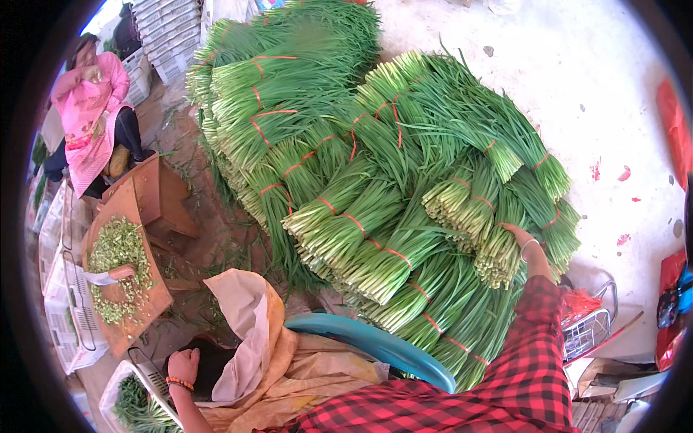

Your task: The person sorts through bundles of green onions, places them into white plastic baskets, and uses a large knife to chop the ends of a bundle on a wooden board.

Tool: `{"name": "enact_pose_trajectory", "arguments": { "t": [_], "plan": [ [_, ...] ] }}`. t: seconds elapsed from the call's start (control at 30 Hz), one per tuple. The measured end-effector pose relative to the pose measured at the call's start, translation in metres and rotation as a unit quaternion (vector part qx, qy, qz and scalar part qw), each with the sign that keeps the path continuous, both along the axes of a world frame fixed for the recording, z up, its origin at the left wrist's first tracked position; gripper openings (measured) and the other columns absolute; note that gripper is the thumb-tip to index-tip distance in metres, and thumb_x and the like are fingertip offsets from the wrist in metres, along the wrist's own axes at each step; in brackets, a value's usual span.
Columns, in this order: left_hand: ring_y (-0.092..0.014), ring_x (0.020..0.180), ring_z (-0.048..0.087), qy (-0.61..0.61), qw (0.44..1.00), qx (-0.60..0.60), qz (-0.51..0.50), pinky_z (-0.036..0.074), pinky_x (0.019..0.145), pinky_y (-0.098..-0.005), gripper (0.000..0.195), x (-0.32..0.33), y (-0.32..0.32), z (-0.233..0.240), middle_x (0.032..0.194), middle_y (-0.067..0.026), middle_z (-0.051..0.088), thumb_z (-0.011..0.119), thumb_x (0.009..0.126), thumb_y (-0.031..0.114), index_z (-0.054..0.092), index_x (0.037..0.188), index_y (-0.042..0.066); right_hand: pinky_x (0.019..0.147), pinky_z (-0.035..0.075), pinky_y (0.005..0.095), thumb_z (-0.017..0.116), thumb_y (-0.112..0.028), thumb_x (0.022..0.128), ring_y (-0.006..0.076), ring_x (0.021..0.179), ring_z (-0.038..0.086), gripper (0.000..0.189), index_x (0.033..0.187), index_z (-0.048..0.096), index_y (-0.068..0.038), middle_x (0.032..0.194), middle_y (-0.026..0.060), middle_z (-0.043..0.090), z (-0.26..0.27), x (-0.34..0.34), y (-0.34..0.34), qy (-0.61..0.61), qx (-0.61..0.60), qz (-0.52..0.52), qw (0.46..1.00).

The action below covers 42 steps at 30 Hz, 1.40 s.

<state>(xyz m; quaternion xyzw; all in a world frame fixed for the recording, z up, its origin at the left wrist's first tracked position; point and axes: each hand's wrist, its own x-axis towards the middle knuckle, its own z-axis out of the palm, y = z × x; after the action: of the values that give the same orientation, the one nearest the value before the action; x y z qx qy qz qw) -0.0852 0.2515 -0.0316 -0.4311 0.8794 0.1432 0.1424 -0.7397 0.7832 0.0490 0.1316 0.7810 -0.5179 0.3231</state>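
Note:
At the right side of a large heap of garlic chives (325, 200), my right hand (518, 236) reaches down onto a bundle of garlic chives (495, 260). Its fingers are at the red tie around that bundle, and the fingertips are partly hidden. My left hand (183, 366) is curled into a fist over dark cloth, beside a white plastic crate (157, 400) holding more greens. Nothing shows in that fist. The heaped bundles lie on their sides, most of them bound with red ties, their pale stem ends towards the lower left.
A wooden board (146, 292) carries chopped trimmings and a knife (111, 275). A teal basin rim (373, 343) and tan sacking (308, 373) lie before me. A person in pink (89, 124) sits far left. White crates (168, 38) are stacked behind; a metal rack (590, 330) stands right.

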Motion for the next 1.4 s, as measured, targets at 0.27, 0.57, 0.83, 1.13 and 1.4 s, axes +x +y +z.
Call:
{"name": "enact_pose_trajectory", "arguments": {
  "t": [0.27, 0.57, 0.83, 1.13, 1.4],
  "plan": [
    [-0.038, 0.072, 0.054, 0.017, 1.000, -0.003, -0.004, 0.041, 0.070, -0.0465, 0.040, -0.001, -0.002, -0.006, 0.069, -0.0205, 0.058, 0.043, 0.087, 0.030, 0.056, 0.063, 0.000, 0.077, 0.048, 0.0365, 0.052, -0.031, 0.082, 0.0231, 0.083, 0.060, 0.032, 0.110, 0.060, -0.015, 0.101, 0.0082, 0.062, -0.025, -0.012, 0.015, 0.015, 0.049, -0.037, 0.998],
    [-0.037, 0.072, 0.054, 0.017, 1.000, -0.025, 0.003, 0.041, 0.073, -0.0448, 0.040, 0.008, -0.002, 0.000, 0.067, -0.0192, 0.058, 0.043, 0.085, 0.030, 0.057, 0.062, 0.001, 0.099, 0.031, 0.0399, 0.061, -0.032, 0.075, 0.0309, 0.121, 0.036, 0.068, 0.130, 0.033, -0.002, 0.133, 0.0174, 0.036, -0.001, 0.031, -0.094, 0.296, 0.640, 0.102, 0.702],
    [-0.035, 0.071, 0.054, 0.029, 1.000, -0.006, -0.005, 0.041, 0.072, -0.0449, 0.039, -0.006, -0.004, -0.002, 0.066, -0.0186, 0.057, 0.044, 0.084, 0.030, 0.057, 0.061, 0.001, 0.101, 0.031, 0.0387, 0.063, -0.026, 0.068, 0.0359, 0.117, 0.039, 0.065, 0.123, 0.041, 0.001, 0.125, 0.0228, 0.042, -0.049, 0.101, -0.283, 0.442, 0.173, 0.557, 0.681],
    [-0.034, 0.071, 0.054, 0.031, 0.999, -0.025, -0.020, 0.041, 0.072, -0.0434, 0.037, -0.012, -0.006, -0.001, 0.068, -0.0157, 0.059, 0.045, 0.084, 0.029, 0.057, 0.061, 0.003, 0.099, 0.031, 0.0453, 0.063, -0.013, 0.068, 0.0298, 0.125, 0.031, 0.074, 0.134, 0.030, -0.012, 0.134, 0.0114, 0.036, -0.136, 0.104, -0.437, 0.433, 0.290, 0.672, 0.526],
    [-0.033, 0.074, 0.054, 0.003, 1.000, -0.005, -0.011, 0.040, 0.073, -0.0427, 0.033, -0.017, -0.010, -0.006, 0.070, -0.0151, 0.059, 0.048, 0.083, 0.028, 0.057, 0.063, 0.003, 0.101, 0.021, 0.0529, 0.065, -0.015, 0.070, 0.0276, 0.129, 0.027, 0.076, 0.136, 0.028, -0.018, 0.138, 0.0065, 0.035, -0.171, 0.092, -0.487, 0.303, 0.388, 0.762, 0.421]
  ]
}}
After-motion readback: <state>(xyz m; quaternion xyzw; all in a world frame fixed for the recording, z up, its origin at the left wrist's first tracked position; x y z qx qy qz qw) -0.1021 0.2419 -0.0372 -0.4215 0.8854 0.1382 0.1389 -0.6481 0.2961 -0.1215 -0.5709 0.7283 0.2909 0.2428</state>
